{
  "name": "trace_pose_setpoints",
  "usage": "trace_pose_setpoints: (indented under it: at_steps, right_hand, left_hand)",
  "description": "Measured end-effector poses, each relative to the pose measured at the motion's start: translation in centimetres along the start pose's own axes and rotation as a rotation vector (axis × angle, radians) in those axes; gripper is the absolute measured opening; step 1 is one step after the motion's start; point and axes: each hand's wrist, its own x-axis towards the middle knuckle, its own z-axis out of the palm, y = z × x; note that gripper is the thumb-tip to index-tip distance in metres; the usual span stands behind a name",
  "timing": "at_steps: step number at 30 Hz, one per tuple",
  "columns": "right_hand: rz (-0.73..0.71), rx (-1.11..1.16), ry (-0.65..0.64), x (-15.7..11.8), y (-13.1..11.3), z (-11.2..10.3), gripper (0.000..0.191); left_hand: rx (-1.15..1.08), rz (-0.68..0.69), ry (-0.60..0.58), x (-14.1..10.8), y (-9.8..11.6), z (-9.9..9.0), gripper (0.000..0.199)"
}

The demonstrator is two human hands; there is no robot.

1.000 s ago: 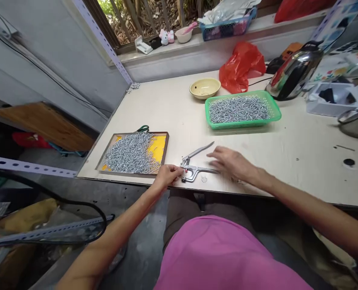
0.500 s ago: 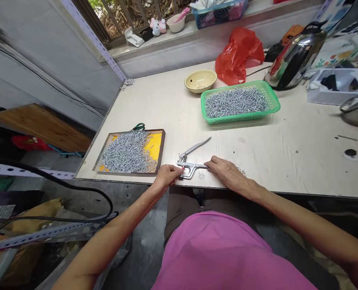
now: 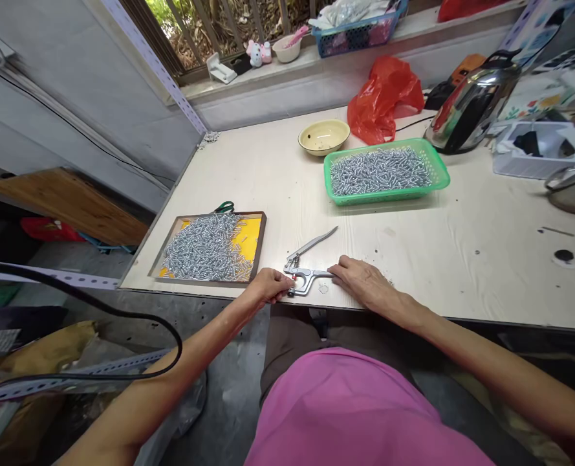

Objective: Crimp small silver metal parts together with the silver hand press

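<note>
Grey metal snap-fastener pliers [image 3: 308, 278] lie near the table's front edge, their upper handle raised and a spring and a small red part at the jaw. My left hand [image 3: 270, 285] is closed in a pinch beside the jaw; whatever is between its fingertips is too small to make out. With fingers closed over the end of the lower handle, my right hand [image 3: 365, 279] rests on the table. Left of the pliers sits a shallow brown-edged tray [image 3: 262, 239] with a yellow bottom, heaped with small silvery metal pieces [image 3: 202, 249].
Behind the pliers stands a green basket [image 3: 389, 195] full of similar metal pieces. A cream bowl [image 3: 324, 137], a red plastic bag [image 3: 384, 97] and a metal kettle [image 3: 478, 100] are farther back. Green-handled scissors [image 3: 225, 207] lie behind the tray.
The view has tilted slightly, so the table sits a little lower in the picture. Both hands stay at the pliers, whose upper handle is still raised; the left fingertips shifted only slightly.
</note>
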Motion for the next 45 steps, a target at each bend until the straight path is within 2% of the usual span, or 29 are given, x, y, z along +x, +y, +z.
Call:
trace_pose_setpoints:
  at_steps: [2, 5, 7, 10, 15, 24, 28, 31, 32, 34, 36, 37, 39, 40, 42, 45]
  right_hand:
    - [-0.032, 0.000, 0.049, 0.3, 0.3, -0.4, 0.024]
    - [-0.106, -0.003, 0.133, 1.6, 1.5, -0.7, 0.064]
    - [-0.138, -0.011, 0.103, 2.9, 2.3, -0.7, 0.088]
    - [-0.173, -0.031, -0.004, 4.8, 3.3, -0.6, 0.102]
    - [-0.209, -0.063, -0.013, 5.8, 3.2, -0.9, 0.095]
    - [-0.156, -0.111, 0.016, 4.6, 1.7, -1.3, 0.068]
    - [-0.151, -0.108, 0.032, 4.1, 1.3, -1.2, 0.054]
    - [-0.148, -0.112, 0.033, 3.9, 1.3, -1.1, 0.051]
    - [-0.151, -0.113, 0.037, 3.8, 1.3, -1.0, 0.051]
    - [-0.165, -0.113, 0.054, 3.7, 1.3, -0.7, 0.051]
    - [-0.178, -0.110, 0.080, 3.5, 1.2, -0.4, 0.051]
    - [-0.183, -0.108, 0.095, 3.4, 1.1, -0.2, 0.052]
    - [-0.189, -0.094, 0.126, 3.2, 1.1, 0.3, 0.053]
    - [-0.194, -0.080, 0.138, 3.0, 1.1, 0.5, 0.054]
    - [-0.211, -0.043, 0.149, 2.8, 1.2, 0.9, 0.059]
    - [-0.250, 0.013, 0.137, 2.4, 1.8, 1.2, 0.069]
  left_hand:
    - [0.009, 0.014, -0.005, 0.1, -0.4, 0.0, 0.033]
    - [0.003, 0.021, -0.022, 0.3, -1.0, 0.1, 0.031]
    - [-0.003, 0.020, -0.020, 0.4, -1.3, 0.2, 0.029]
    - [-0.002, 0.031, -0.012, 0.4, -1.7, 0.4, 0.028]
    - [-0.011, 0.032, 0.013, 0.3, -1.9, 0.6, 0.028]
    - [-0.034, 0.004, 0.071, -0.8, -1.5, 1.1, 0.030]
    - [-0.083, 0.039, 0.097, -0.9, -2.0, 1.4, 0.036]
    - [-0.061, 0.033, 0.089, -1.2, -2.3, 1.3, 0.036]
    - [-0.009, 0.052, 0.123, -1.5, -2.4, 1.3, 0.034]
    - [0.167, 0.184, 0.280, -2.1, -2.3, 1.6, 0.028]
    - [0.383, 0.411, 0.449, -2.6, -1.9, 2.3, 0.021]
    - [0.490, 0.527, 0.486, -2.7, -1.5, 2.8, 0.018]
    - [0.681, 0.703, 0.455, -2.3, -0.5, 3.9, 0.017]
    - [0.762, 0.761, 0.418, -1.8, 0.1, 4.4, 0.024]
    - [0.862, 0.825, 0.364, -0.6, 1.2, 4.9, 0.039]
    - [0.961, 0.862, 0.262, 0.7, 2.2, 4.9, 0.049]
